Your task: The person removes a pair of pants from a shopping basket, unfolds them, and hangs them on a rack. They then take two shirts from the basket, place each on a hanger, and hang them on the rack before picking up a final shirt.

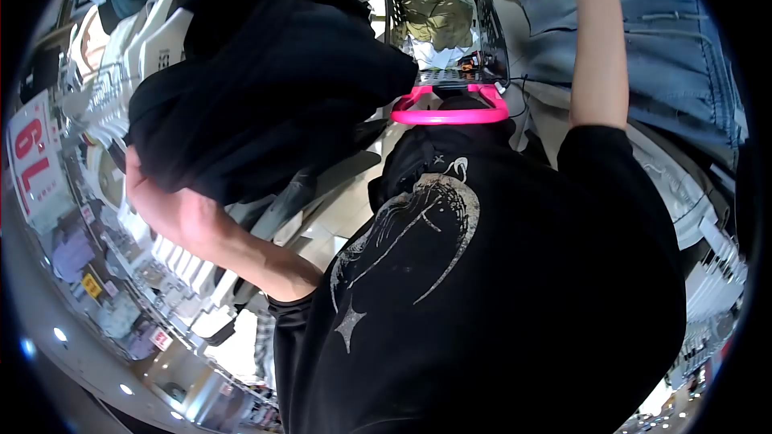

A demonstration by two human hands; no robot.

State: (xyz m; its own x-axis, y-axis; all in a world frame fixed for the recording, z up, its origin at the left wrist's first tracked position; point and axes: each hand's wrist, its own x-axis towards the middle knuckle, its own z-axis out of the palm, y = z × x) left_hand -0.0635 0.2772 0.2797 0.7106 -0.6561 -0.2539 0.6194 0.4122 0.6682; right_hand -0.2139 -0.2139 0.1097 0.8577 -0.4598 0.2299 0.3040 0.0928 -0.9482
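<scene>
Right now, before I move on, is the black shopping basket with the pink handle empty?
No, olive-green fabric and white material lie inside the black shopping basket.

Basket point(494, 36) ahead at centre, clothing point(438, 20) inside it, garment bundle point(277, 88) at left, denim point(663, 60) at right

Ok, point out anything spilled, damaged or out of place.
Nothing clearly stands out: no spill or damage shows. The olive cloth lies bunched in the black basket, untidy but hardly odd.
</scene>
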